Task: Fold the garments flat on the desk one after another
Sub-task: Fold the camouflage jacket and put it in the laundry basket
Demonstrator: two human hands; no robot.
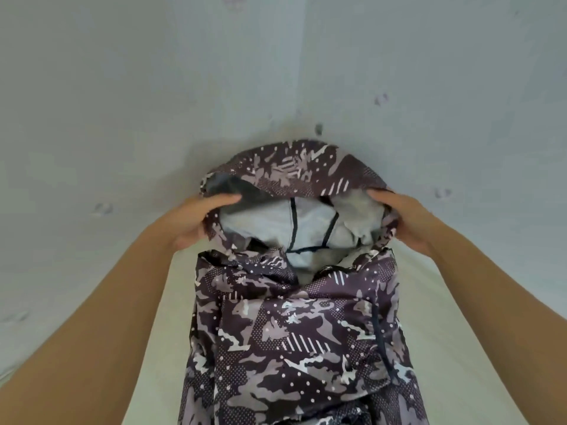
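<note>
One jacket (291, 332) lies on one desk (153, 348), and the jacket has one hood (294, 167). There are two hands, one left hand (196, 219) and one right hand (405, 219), and two bare forearms (92, 302). Two walls (122, 87) meet in one corner. At least five small dark marks (319, 128) dot the walls.

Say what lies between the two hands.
Between the left hand and the right hand lies the hood, mouth open, showing pale lining with dark seams. Each hand grips one side of the rim, seen in the head view.
</note>
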